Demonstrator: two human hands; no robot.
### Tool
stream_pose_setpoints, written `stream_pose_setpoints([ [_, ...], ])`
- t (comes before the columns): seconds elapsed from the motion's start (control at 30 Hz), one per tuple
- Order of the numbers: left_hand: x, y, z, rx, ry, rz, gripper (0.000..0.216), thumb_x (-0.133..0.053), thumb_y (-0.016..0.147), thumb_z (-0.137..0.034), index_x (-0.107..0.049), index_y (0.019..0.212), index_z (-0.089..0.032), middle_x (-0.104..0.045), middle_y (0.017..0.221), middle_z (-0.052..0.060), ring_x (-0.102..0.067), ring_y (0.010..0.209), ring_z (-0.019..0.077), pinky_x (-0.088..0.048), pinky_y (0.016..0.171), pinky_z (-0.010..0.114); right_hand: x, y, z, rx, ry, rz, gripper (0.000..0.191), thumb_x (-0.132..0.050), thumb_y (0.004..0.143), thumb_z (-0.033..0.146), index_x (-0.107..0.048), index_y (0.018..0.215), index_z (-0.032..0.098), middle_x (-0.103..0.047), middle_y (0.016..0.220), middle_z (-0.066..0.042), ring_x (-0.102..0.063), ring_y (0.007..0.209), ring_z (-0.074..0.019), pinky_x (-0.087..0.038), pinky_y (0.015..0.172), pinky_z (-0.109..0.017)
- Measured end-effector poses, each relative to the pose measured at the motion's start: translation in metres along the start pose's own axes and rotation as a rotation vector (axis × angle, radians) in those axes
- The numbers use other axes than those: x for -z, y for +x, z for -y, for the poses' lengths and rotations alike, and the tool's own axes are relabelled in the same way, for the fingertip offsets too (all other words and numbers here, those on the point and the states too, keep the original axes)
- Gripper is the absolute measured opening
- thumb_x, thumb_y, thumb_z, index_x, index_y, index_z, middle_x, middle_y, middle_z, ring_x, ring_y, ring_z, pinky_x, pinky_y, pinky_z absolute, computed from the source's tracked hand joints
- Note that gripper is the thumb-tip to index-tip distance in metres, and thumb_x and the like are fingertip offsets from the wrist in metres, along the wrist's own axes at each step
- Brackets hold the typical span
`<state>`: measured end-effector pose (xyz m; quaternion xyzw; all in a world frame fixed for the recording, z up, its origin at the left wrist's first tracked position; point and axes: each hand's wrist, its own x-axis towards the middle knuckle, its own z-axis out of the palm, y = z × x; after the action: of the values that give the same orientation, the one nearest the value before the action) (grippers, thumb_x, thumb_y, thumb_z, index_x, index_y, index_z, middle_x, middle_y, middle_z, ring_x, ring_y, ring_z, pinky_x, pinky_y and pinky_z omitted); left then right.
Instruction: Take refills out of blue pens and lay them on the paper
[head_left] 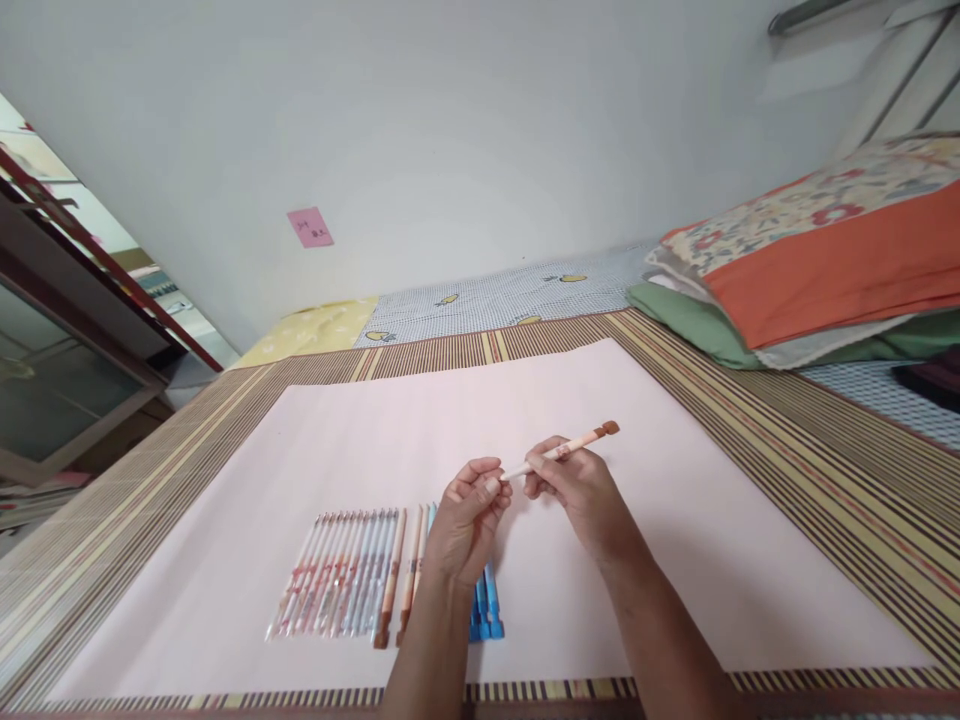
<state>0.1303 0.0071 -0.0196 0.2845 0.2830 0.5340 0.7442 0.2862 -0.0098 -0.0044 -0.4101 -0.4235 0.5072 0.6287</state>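
A cream and peach pen point(583, 441) with a brown shaped end is held aslant above the pink sheet point(697, 560). Around its barrel are the closed fingers of my right hand point(574, 485), with the brown end pointing up and right. My left hand point(474, 505) pinches at the pale tip of the same pen. Below and left lies a row of clear pens point(337, 580) with reddish and bluish prints. Beside them are brown-ended pens point(388, 590), then blue pens point(491, 600), partly hidden by my left forearm.
Under the sheet is a striped woven mat point(750, 440). Folded bedding point(847, 270) in orange, green and floral cloth is piled at the right. A pink note point(310, 228) is stuck to the wall behind. A glass-fronted cabinet point(60, 390) stands at the left.
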Motion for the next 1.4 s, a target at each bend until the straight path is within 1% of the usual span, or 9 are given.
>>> stream_pose_setpoints([
  [0.1, 0.0, -0.001, 0.002, 0.019, -0.033, 0.031, 0.032, -0.095, 0.062, -0.022, -0.074, 0.084, -0.013, -0.069, 0.072, 0.003, -0.065, 0.068, 0.0089, -0.052, 0.069, 0.016, -0.003, 0.002, -0.009, -0.076, 0.175, 0.006, 0.029, -0.08, 0.077, 0.042, -0.066, 0.077, 0.017, -0.066, 0.067, 0.0, -0.062, 0.061, -0.0141, -0.051, 0.061, -0.027],
  [0.2, -0.001, -0.001, 0.005, 0.004, -0.068, 0.063, 0.026, -0.093, 0.066, -0.025, -0.073, 0.079, -0.014, -0.07, 0.074, 0.004, -0.065, 0.071, 0.0093, -0.052, 0.073, 0.017, -0.009, 0.003, -0.018, -0.137, 0.316, 0.026, 0.029, -0.082, 0.077, 0.041, -0.067, 0.076, 0.016, -0.067, 0.069, 0.0, -0.062, 0.061, -0.0123, -0.052, 0.062, -0.025],
  [0.27, -0.001, 0.0, 0.007, -0.017, -0.097, 0.046, 0.025, -0.093, 0.068, -0.025, -0.073, 0.079, -0.015, -0.071, 0.076, 0.003, -0.065, 0.072, 0.0095, -0.053, 0.074, 0.017, -0.013, 0.004, -0.024, -0.173, 0.389, 0.022, 0.029, -0.082, 0.077, 0.041, -0.067, 0.076, 0.016, -0.068, 0.069, -0.001, -0.063, 0.061, -0.0124, -0.054, 0.064, -0.026],
  [0.4, 0.0, 0.003, 0.011, -0.019, -0.148, -0.04, 0.026, -0.094, 0.065, -0.023, -0.075, 0.082, -0.014, -0.072, 0.077, 0.003, -0.065, 0.072, 0.0089, -0.053, 0.071, 0.016, -0.016, 0.005, -0.031, -0.198, 0.46, -0.034, 0.03, -0.085, 0.074, 0.04, -0.067, 0.076, 0.017, -0.068, 0.068, 0.0, -0.065, 0.062, -0.0135, -0.056, 0.064, -0.027],
  [0.57, -0.003, 0.003, 0.012, -0.01, -0.179, -0.082, 0.03, -0.095, 0.063, -0.023, -0.075, 0.082, -0.012, -0.072, 0.079, 0.004, -0.066, 0.073, 0.0097, -0.054, 0.071, 0.017, -0.015, 0.005, -0.034, -0.186, 0.454, -0.046, 0.029, -0.085, 0.074, 0.039, -0.068, 0.077, 0.017, -0.07, 0.069, -0.001, -0.067, 0.063, -0.0147, -0.057, 0.066, -0.029],
  [0.7, -0.003, 0.003, 0.012, -0.026, -0.184, -0.113, 0.029, -0.093, 0.065, -0.022, -0.076, 0.086, -0.013, -0.072, 0.08, 0.004, -0.066, 0.073, 0.0096, -0.055, 0.071, 0.018, -0.016, 0.005, -0.033, -0.18, 0.439, -0.085, 0.03, -0.087, 0.072, 0.039, -0.068, 0.078, 0.017, -0.069, 0.07, -0.001, -0.067, 0.063, -0.0142, -0.057, 0.066, -0.029],
  [0.87, 0.0, 0.004, 0.012, -0.084, -0.119, -0.15, 0.027, -0.09, 0.068, -0.022, -0.074, 0.089, -0.015, -0.072, 0.081, 0.003, -0.068, 0.074, 0.0097, -0.055, 0.072, 0.018, -0.018, 0.006, -0.031, -0.143, 0.34, -0.168, 0.038, -0.088, 0.068, 0.045, -0.066, 0.078, 0.016, -0.069, 0.072, -0.001, -0.066, 0.063, -0.0147, -0.057, 0.066, -0.03],
  [1.07, -0.003, 0.003, 0.011, -0.105, -0.081, -0.187, 0.031, -0.093, 0.064, -0.024, -0.074, 0.087, -0.014, -0.072, 0.08, 0.003, -0.068, 0.072, 0.0093, -0.055, 0.07, 0.018, -0.019, 0.006, -0.033, -0.067, 0.23, -0.219, 0.039, -0.086, 0.07, 0.048, -0.067, 0.08, 0.016, -0.068, 0.069, 0.0, -0.066, 0.061, -0.0156, -0.058, 0.066, -0.033],
  [1.4, -0.004, 0.004, 0.012, -0.097, -0.072, -0.195, 0.033, -0.094, 0.063, -0.029, -0.071, 0.08, -0.014, -0.07, 0.075, 0.001, -0.065, 0.068, 0.0078, -0.052, 0.067, 0.017, -0.022, 0.003, -0.03, -0.013, 0.123, -0.17, 0.036, -0.081, 0.076, 0.049, -0.066, 0.082, 0.018, -0.069, 0.067, -0.001, -0.07, 0.064, -0.0182, -0.06, 0.069, -0.035],
])
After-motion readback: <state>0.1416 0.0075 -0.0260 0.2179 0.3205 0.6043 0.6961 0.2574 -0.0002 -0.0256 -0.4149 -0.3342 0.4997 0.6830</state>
